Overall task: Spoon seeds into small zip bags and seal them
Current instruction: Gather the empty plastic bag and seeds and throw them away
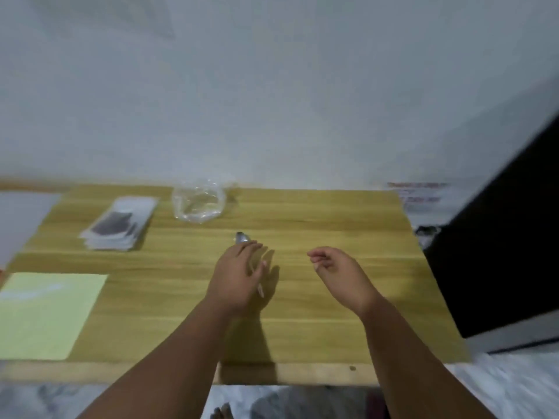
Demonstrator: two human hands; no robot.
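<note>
A pale green sheet [45, 313] lay at the left edge of the wooden table [332, 225]. Beyond it sat a stack of small zip bags [118, 225], the top one showing a dark patch, probably seeds. Farther right, by the wall, was a crumpled clear plastic bag [198, 204]; what it held was too blurred to tell.

Near the middle, the left hand [239, 273] lay over a spoon [242, 237], whose bowl poked out past the fingertips and handle end past the thumb. Whether the fingers gripped it or only covered it could not be told. The right hand [335, 270] hovered well apart, fingers loosely curled, holding nothing.

The step looked like handling the spoon between bags. The next move would call for a firm hold on the handle and an empty bag brought close.
</note>
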